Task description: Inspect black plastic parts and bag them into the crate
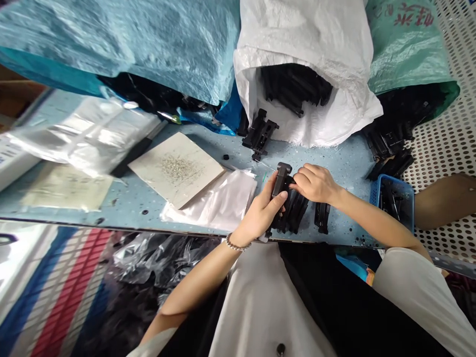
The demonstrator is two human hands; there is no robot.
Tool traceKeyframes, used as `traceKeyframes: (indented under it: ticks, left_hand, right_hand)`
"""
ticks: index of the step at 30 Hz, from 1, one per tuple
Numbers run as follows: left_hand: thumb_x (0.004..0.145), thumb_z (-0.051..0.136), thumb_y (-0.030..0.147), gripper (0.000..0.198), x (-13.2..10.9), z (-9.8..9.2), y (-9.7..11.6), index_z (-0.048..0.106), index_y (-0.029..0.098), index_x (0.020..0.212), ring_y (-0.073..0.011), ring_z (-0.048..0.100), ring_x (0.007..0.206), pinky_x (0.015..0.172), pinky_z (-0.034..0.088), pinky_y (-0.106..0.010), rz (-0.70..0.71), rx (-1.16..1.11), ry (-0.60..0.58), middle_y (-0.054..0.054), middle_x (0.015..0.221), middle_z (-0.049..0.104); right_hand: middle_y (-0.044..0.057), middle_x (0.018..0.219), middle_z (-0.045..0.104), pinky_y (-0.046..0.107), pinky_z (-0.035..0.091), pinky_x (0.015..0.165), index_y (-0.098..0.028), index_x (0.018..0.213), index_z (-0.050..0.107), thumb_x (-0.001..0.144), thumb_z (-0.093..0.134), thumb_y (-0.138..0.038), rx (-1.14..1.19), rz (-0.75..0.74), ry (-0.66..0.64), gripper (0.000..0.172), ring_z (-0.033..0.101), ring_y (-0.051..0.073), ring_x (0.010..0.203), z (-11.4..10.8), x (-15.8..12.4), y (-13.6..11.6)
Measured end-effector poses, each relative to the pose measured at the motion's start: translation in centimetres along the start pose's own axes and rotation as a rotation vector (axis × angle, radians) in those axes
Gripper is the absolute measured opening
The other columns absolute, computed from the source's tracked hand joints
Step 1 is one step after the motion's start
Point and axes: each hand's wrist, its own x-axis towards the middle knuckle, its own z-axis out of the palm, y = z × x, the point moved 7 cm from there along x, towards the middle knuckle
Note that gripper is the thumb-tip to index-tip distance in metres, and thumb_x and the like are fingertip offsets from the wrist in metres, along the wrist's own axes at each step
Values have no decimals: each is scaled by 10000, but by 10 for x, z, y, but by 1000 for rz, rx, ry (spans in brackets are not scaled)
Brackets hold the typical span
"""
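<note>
My left hand (265, 206) is wrapped round a long black plastic part (281, 179) with a wider block at its top end. From the other side my right hand (312, 182) is closed, its fingertips pressed at the part's edge; what they pinch, if anything, is hidden. Below the hands, several similar black parts (297, 210) lie on the blue worktop, and another black piece (322, 217) rests just to their right. Beyond the hands, more black parts (260, 133) are heaped before the white sack.
A white woven sack (305, 34) spills black parts, between a blue bag (148, 44) and a green bag (409, 54). At left are a square board (152, 171), plastic sleeves (223, 203) and a clear-wrapped bundle (85, 131). A blue basket (410, 196) stands right.
</note>
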Motion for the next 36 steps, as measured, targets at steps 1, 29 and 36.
traceKeyframes:
  ticks: [1,29,36]
  left_hand:
    - [978,540,604,812,0,0,3,236,251,1643,-204,657,703,698,572,-351,32,34,20,-21,826,690]
    - [951,595,476,476,22,-21,1,509,235,1353,-164,635,648,595,543,-295,22,-367,243,16,777,580]
    - [953,547,409,253,27,-60,-56,658,183,976,-251,629,982,937,544,-420,68,242,458,-86,961,642]
  right_hand:
    - [-26,577,435,256,437,486,-248,631,460,990,509,-629,66,28,-4,526,475,152,604,4,0,1]
    - [60,788,671,323,483,683,-191,808,581,1079,422,-378,-122,-47,-230,365,628,189,753,72,-38,-25]
    - [23,761,651,278,451,628,-186,906,603,1082,409,-476,36,327,-261,391,584,147,633,54,21,19]
